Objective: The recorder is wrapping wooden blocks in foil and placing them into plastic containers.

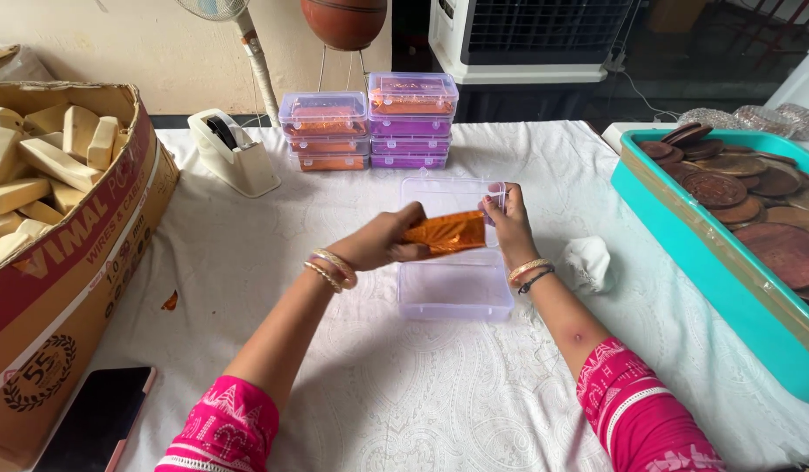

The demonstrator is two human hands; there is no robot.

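Over the open clear box [455, 293], shiny crinkled orange foil [445, 232], both hands gripping

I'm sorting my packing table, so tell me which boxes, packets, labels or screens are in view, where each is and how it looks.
Orange packet: shiny foil, held between left hand and right hand.
Open case: clear plastic, under the hands.
Stacked cases: far centre, clear, orange and purple contents.
Carton: left, brown, red printed band, round emblem.
Phone: lower left, dark screen.
Tray: right, teal, brown discs.
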